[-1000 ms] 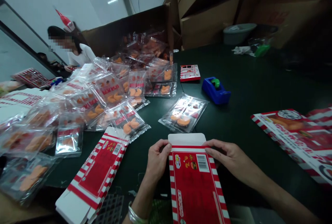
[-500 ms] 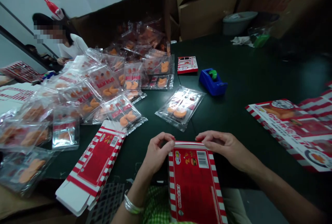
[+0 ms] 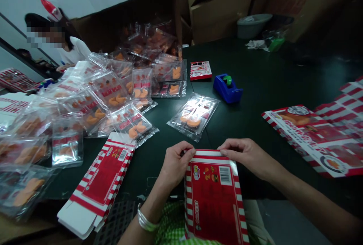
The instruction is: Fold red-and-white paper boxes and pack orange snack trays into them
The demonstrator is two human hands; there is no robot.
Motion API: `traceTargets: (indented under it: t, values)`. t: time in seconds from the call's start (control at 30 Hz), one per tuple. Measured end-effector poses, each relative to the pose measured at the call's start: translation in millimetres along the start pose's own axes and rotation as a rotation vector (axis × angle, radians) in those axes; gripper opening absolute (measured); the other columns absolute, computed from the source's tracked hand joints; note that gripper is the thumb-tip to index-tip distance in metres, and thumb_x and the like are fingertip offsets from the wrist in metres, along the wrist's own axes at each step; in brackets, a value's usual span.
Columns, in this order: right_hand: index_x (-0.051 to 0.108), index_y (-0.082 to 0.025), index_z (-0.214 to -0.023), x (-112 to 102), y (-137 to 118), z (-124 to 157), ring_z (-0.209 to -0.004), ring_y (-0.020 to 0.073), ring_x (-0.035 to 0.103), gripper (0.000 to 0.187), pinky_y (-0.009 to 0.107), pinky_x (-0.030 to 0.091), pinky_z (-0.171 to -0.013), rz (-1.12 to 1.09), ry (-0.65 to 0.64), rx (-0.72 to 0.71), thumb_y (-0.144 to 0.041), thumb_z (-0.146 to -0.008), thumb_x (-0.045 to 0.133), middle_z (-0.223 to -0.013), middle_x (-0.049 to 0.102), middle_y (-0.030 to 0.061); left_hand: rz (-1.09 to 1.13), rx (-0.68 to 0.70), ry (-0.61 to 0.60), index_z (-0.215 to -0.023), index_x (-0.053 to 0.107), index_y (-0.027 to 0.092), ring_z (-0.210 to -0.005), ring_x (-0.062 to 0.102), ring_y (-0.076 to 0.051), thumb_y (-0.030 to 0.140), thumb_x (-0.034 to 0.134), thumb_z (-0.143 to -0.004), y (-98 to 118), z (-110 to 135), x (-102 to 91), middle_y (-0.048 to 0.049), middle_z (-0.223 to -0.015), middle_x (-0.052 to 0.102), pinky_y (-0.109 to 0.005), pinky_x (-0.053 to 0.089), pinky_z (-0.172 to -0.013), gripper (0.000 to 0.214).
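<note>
Left hand (image 3: 176,163) and right hand (image 3: 246,157) both grasping, fingers pinching the folded top edge of a red-striped carton blank (image 3: 212,196) at the near edge of the surface (image 3: 263,75), blister packs (image 3: 127,122) just left

And there it is: the left hand (image 3: 176,162) and the right hand (image 3: 244,156) pinch the top edge of a flat red-and-white striped carton (image 3: 212,196), right over the lap! Just ahead on the dark counter (image 3: 255,67) lies a sealed blister pack (image 3: 193,118), a blue tape dispenser (image 3: 227,88) beyond it, while another flat carton (image 3: 99,173) sits against a big heap of orange-filled packs (image 3: 113,101) on the left.
</note>
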State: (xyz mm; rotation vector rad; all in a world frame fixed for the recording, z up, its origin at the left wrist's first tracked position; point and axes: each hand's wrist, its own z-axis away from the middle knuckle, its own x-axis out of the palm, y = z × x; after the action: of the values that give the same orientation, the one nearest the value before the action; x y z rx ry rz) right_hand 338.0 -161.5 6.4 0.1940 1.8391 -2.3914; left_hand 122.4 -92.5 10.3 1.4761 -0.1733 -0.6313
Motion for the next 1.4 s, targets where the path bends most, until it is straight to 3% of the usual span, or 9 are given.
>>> traceTargets:
  t: [0.13,0.23,0.37,0.5,0.73,0.93,1.03,1.23,1.4]
  values:
    - [0.074,-0.022,-0.095,-3,10,19,-0.094,0.0279,0.065,0.034,0.037,0.051,-0.083,0.189,0.035,-0.097,-0.050,-0.084,0.057,-0.102,0.073,0.0061,0.114,-0.019,0.134,-0.099,0.071,0.020,-0.089,0.063,-0.019,0.029,0.059,-0.082,-8,11,7.2,-0.0044,-0.098,0.072,-0.027,0.048,-0.078,0.022]
    - [0.075,-0.024,-0.096,-2,15,26,-0.099,0.0313,0.063,0.035,0.042,0.049,-0.089,0.283,0.122,-0.153,-0.050,-0.083,0.057,-0.106,0.072,0.0070,0.402,-0.190,0.210,-0.095,0.066,0.018,-0.077,0.065,-0.018,0.031,0.070,-0.071,-10,12,11.8,-0.0054,-0.093,0.072,-0.027,0.050,-0.065,0.027]
    - [0.074,-0.024,-0.083,2,0,13,-0.077,0.0244,0.066,0.032,0.032,0.050,-0.065,0.425,0.044,-0.182,-0.049,-0.084,0.055,-0.087,0.074,0.0057,0.529,-0.228,0.147,-0.071,0.061,0.015,-0.060,0.060,-0.013,0.032,0.076,-0.063,-3,7,14.8,-0.0015,-0.072,0.069,-0.023,0.046,-0.057,0.024]
    - [0.070,-0.021,-0.076,11,-32,-13,-0.062,0.0161,0.059,0.028,0.025,0.042,-0.055,0.463,-0.172,-0.244,-0.043,-0.085,0.055,-0.069,0.068,0.0011,0.429,-0.135,0.047,-0.071,0.062,0.015,-0.059,0.058,-0.011,0.024,0.073,-0.065,4,7,16.1,0.0012,-0.065,0.066,-0.022,0.045,-0.057,0.016]
    - [0.066,-0.018,-0.067,19,-35,-16,-0.055,0.0109,0.049,0.032,0.023,0.033,-0.051,0.492,-0.192,-0.324,-0.037,-0.088,0.050,-0.058,0.059,-0.0019,0.516,-0.101,-0.093,-0.108,0.059,0.019,-0.091,0.066,-0.018,0.014,0.071,-0.070,0,13,12.1,-0.0063,-0.102,0.071,-0.029,0.052,-0.079,0.040]
    - [0.069,-0.019,-0.073,11,-38,-8,-0.056,0.0119,0.055,0.036,0.023,0.038,-0.052,0.511,-0.233,-0.304,-0.039,-0.092,0.045,-0.063,0.063,-0.0012,0.465,-0.044,-0.133,-0.087,0.062,0.017,-0.087,0.066,-0.017,0.021,0.070,-0.076,-10,9,7.2,-0.0054,-0.098,0.072,-0.027,0.051,-0.077,0.015]
    - [0.073,-0.023,-0.093,-4,-28,0,-0.078,0.0181,0.066,0.032,0.025,0.049,-0.065,0.482,-0.221,-0.295,-0.041,-0.092,0.047,-0.090,0.073,0.0008,0.431,-0.048,-0.120,-0.080,0.062,0.016,-0.089,0.066,-0.018,0.024,0.070,-0.076,-14,9,-0.6,-0.0069,-0.103,0.071,-0.028,0.051,-0.077,0.013]
    - [0.071,-0.019,-0.110,1,32,39,-0.102,0.0235,0.066,0.036,0.034,0.052,-0.092,0.525,0.186,-0.313,-0.034,-0.092,0.043,-0.111,0.071,0.0081,0.175,0.039,0.017,-0.079,0.063,0.019,-0.105,0.062,-0.022,0.027,0.059,-0.084,-16,22,10.0,-0.0074,-0.102,0.070,-0.030,0.048,-0.086,0.010]
    - [0.075,-0.022,-0.096,-21,39,20,-0.093,0.0244,0.069,0.025,0.034,0.056,-0.084,0.315,0.098,-0.182,-0.038,-0.081,0.064,-0.100,0.074,0.0050,0.283,-0.134,0.079,-0.074,0.061,0.018,-0.094,0.064,-0.023,0.041,0.065,-0.078,-19,23,23.2,-0.0095,-0.104,0.069,-0.028,0.051,-0.073,0.024]
